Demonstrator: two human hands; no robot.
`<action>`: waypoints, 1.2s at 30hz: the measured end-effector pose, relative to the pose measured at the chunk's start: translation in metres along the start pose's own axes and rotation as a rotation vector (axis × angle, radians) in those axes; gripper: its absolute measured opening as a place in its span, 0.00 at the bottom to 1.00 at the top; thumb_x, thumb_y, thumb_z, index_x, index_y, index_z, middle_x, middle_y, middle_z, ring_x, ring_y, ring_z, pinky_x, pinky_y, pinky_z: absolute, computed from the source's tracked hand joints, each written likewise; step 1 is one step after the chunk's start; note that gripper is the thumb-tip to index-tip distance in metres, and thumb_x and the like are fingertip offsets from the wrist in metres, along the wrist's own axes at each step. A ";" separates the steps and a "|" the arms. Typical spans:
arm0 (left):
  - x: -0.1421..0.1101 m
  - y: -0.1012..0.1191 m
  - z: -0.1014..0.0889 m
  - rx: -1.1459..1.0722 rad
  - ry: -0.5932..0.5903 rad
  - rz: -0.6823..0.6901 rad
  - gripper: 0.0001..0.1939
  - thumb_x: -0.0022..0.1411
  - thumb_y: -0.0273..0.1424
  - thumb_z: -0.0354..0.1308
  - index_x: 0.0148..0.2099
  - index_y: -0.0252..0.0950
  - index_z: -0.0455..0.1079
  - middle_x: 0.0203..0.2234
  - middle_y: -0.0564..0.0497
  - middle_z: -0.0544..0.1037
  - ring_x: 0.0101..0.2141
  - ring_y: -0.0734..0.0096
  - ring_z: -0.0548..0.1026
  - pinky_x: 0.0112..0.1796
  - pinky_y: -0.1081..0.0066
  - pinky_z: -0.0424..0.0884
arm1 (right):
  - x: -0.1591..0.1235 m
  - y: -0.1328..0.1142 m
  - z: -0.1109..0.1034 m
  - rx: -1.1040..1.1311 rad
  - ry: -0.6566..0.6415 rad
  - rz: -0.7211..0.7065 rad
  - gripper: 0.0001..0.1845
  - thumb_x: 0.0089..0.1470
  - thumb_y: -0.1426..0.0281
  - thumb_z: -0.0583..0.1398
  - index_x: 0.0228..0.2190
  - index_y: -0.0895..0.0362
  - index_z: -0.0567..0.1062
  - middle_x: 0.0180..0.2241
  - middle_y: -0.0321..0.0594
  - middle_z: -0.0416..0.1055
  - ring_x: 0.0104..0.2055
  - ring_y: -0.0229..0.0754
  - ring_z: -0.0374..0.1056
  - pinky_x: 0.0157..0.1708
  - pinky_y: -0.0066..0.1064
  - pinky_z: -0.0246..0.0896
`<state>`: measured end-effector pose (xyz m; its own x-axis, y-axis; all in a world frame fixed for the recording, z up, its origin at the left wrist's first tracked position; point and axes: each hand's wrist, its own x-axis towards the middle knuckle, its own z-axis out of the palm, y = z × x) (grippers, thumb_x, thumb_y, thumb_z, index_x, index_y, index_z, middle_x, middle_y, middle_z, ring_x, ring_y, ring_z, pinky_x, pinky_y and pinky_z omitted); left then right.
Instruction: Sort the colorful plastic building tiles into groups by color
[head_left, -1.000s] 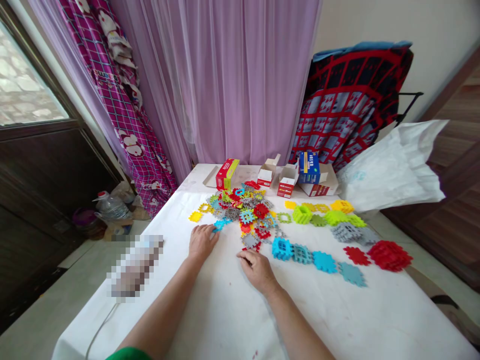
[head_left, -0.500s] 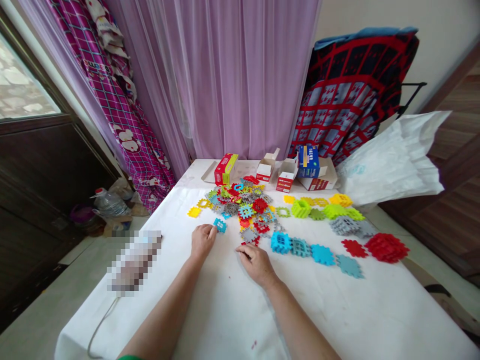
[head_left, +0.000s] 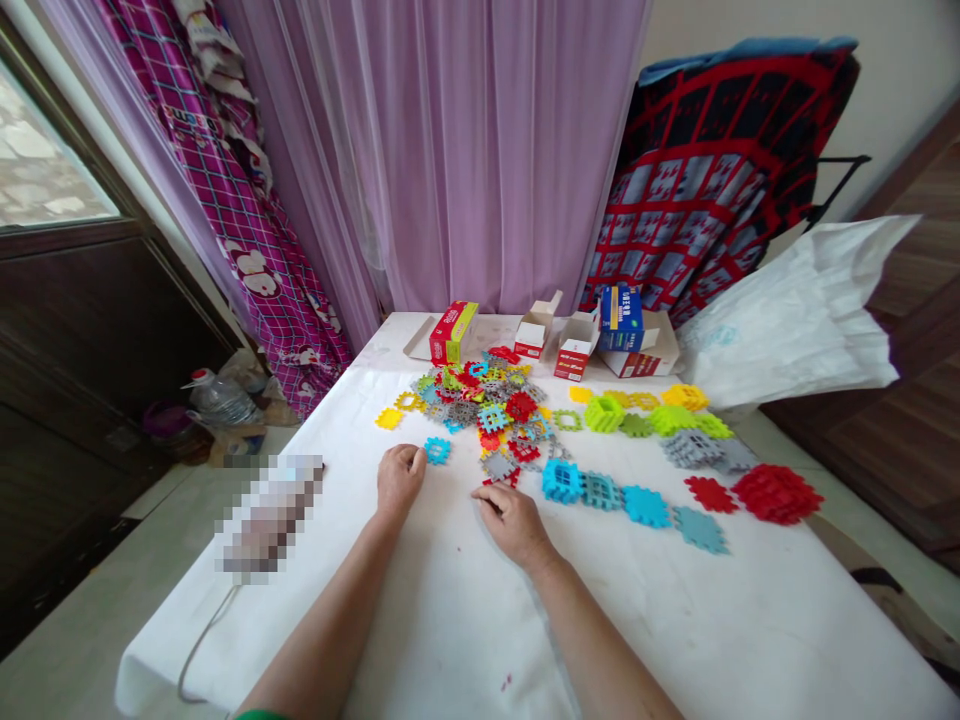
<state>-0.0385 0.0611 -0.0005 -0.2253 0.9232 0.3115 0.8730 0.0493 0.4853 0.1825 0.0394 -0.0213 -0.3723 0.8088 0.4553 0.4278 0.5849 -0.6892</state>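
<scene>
My left hand (head_left: pixel 401 478) rests on the white table with its fingers curled. At its fingertips is a light-blue toothed square building piece (head_left: pixel 436 451) with an open middle, just in front of the heap. My right hand (head_left: pixel 516 518) lies to the right with thumb and forefinger bent together, and no piece shows in it. Just beyond its fingers is a red toothed piece (head_left: pixel 511 478) at the near edge of the heap. The mixed heap (head_left: pixel 469 405) holds red, grey, yellow, green and blue toothed pieces, many overlapping.
Right of the heap are rows of blue pieces (head_left: pixel 646 507), green pieces (head_left: pixel 604 414), grey pieces (head_left: pixel 686 449) and a red stack (head_left: pixel 778 494). Behind stand small cartons (head_left: pixel 576 355) and a blue box (head_left: pixel 621 318). A white bag (head_left: pixel 787 320) leans at right; a blurred corded object (head_left: pixel 270 520) lies left.
My left hand has drawn the blue piece out of the heap toward me, and its fingers have curled in. The blue piece's middle now looks open. My right hand stays nearly still.
</scene>
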 end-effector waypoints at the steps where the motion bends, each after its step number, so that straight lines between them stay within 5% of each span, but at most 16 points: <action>1: -0.001 0.000 0.000 -0.005 -0.005 0.009 0.19 0.63 0.34 0.45 0.29 0.38 0.76 0.34 0.47 0.81 0.39 0.64 0.76 0.46 0.66 0.68 | 0.000 0.000 0.000 0.000 -0.002 0.001 0.14 0.52 0.76 0.55 0.35 0.52 0.78 0.33 0.39 0.78 0.36 0.41 0.73 0.38 0.30 0.68; 4: -0.002 0.001 0.002 -0.009 -0.025 0.049 0.14 0.59 0.35 0.51 0.41 0.39 0.76 0.48 0.46 0.78 0.50 0.58 0.72 0.52 0.62 0.64 | 0.000 0.000 0.000 -0.008 -0.006 0.003 0.14 0.52 0.76 0.55 0.35 0.52 0.78 0.33 0.39 0.78 0.36 0.41 0.73 0.38 0.30 0.67; 7: -0.003 0.001 0.005 0.047 -0.137 0.121 0.27 0.55 0.33 0.56 0.58 0.41 0.66 0.59 0.46 0.69 0.60 0.52 0.62 0.58 0.52 0.56 | 0.000 0.000 0.000 -0.019 -0.007 0.005 0.14 0.52 0.76 0.55 0.35 0.52 0.78 0.34 0.39 0.78 0.36 0.41 0.73 0.39 0.30 0.67; 9: -0.002 0.000 0.006 0.084 -0.218 0.163 0.30 0.56 0.32 0.55 0.62 0.42 0.62 0.60 0.46 0.68 0.60 0.52 0.61 0.59 0.50 0.54 | 0.000 0.000 0.000 -0.022 -0.008 0.007 0.14 0.52 0.76 0.55 0.35 0.53 0.78 0.34 0.40 0.78 0.37 0.41 0.73 0.38 0.30 0.67; 14: 0.000 -0.001 0.004 0.090 -0.188 0.216 0.25 0.59 0.38 0.56 0.58 0.40 0.66 0.53 0.44 0.74 0.54 0.56 0.68 0.54 0.57 0.60 | 0.000 -0.001 -0.001 -0.020 -0.013 0.011 0.14 0.53 0.76 0.54 0.34 0.53 0.78 0.34 0.40 0.78 0.37 0.42 0.73 0.38 0.31 0.67; 23: -0.013 0.012 -0.003 0.134 -0.132 0.150 0.35 0.54 0.52 0.59 0.58 0.38 0.64 0.39 0.45 0.77 0.45 0.54 0.71 0.46 0.58 0.63 | 0.000 0.000 0.000 -0.020 -0.017 0.005 0.14 0.53 0.76 0.55 0.35 0.53 0.78 0.34 0.40 0.78 0.37 0.41 0.73 0.39 0.30 0.67; 36: -0.017 0.006 -0.017 -0.056 -0.334 0.309 0.19 0.57 0.36 0.57 0.52 0.42 0.72 0.29 0.52 0.80 0.42 0.62 0.73 0.51 0.61 0.61 | 0.000 -0.001 -0.001 -0.014 -0.008 0.003 0.13 0.53 0.76 0.55 0.35 0.53 0.78 0.34 0.40 0.78 0.37 0.42 0.73 0.39 0.31 0.67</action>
<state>-0.0367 0.0392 0.0112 0.2013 0.9642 0.1727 0.8507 -0.2595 0.4571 0.1831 0.0384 -0.0200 -0.3778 0.8101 0.4483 0.4403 0.5831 -0.6827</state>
